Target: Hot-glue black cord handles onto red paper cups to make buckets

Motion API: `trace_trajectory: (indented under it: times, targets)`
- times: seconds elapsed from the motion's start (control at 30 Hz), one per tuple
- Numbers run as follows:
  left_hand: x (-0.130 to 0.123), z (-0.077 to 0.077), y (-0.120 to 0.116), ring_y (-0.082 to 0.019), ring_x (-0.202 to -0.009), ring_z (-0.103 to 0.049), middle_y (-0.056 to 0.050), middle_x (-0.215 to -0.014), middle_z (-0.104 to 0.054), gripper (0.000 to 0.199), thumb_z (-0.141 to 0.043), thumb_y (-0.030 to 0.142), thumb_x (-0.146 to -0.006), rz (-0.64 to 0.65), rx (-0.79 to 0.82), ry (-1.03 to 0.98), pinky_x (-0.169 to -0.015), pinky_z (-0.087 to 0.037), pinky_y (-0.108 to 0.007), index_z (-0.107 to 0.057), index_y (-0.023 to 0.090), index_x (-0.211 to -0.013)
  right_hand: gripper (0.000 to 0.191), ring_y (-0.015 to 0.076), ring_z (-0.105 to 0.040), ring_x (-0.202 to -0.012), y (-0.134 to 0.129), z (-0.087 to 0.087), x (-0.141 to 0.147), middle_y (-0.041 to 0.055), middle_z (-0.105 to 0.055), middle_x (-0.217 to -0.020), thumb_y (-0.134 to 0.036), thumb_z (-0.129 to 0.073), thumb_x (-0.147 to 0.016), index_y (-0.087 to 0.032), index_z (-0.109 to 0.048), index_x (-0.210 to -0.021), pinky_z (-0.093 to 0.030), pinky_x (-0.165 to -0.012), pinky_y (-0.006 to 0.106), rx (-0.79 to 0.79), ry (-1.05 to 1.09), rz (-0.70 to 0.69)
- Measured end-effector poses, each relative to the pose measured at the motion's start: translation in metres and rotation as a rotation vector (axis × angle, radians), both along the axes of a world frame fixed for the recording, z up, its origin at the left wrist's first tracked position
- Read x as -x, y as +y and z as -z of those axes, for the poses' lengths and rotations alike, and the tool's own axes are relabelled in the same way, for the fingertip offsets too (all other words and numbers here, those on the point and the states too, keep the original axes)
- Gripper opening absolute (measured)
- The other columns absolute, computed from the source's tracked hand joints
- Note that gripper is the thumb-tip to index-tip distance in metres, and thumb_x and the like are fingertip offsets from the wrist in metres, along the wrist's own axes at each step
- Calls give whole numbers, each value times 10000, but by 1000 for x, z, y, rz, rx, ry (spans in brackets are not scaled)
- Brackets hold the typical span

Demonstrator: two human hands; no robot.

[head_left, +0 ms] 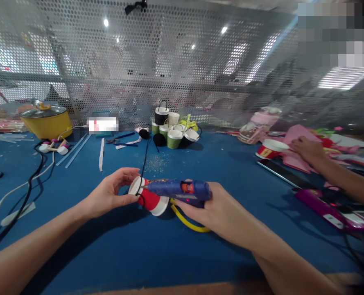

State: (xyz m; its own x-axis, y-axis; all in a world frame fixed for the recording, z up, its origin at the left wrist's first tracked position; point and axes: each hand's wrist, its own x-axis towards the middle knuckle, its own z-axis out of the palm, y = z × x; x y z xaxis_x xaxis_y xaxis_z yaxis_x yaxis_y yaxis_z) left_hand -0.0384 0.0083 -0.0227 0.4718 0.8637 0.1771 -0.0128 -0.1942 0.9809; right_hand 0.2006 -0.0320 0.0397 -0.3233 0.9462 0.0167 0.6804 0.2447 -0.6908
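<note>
My left hand (116, 190) grips a red and white paper cup (152, 200), which lies tilted with its white end toward that hand. A black cord (145, 157) runs from the cup's end back across the table. In my right hand (214, 209) is a blue glue gun (166, 189), its handle wrapped by my fingers and a small red light showing on its side. The gun's nozzle meets the cup's rim, though I cannot tell whether it touches. Below the gun curves a yellow strip (189, 224), partly covered by my right hand.
Small cups with cord handles (175, 137) stand at the back centre. A yellow pot (48, 123) is at the back left, near cables (31, 180). To the right, another person's hand (307, 149) reaches near a red cup (269, 149), a phone (278, 174) and a purple power strip (319, 209).
</note>
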Motion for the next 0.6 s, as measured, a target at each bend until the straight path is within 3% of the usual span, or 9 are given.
trace_trajectory:
  times: [0.27, 0.6]
  targets:
    - [0, 0, 0, -185, -985, -516, -50, -1020, -565, 520, -685, 170, -682, 8, 8, 12, -914, -368, -398, -437, 213, -1136, 115, 87, -391, -511, -7, -3, 6, -30, -489, -571, -248, -535, -753, -161, -597, -710, -341, -457, 191, -47, -4, -35]
    - [1, 1, 1, -183, -1021, -493, -45, -1074, -545, 527, -687, 138, -677, 52, 2, -23, -926, -359, -378, -457, 238, -1140, 191, 87, -387, -494, 4, -3, 2, -34, -479, -553, -340, -580, -725, -163, -564, -656, -365, -449, 198, 24, 64, 44]
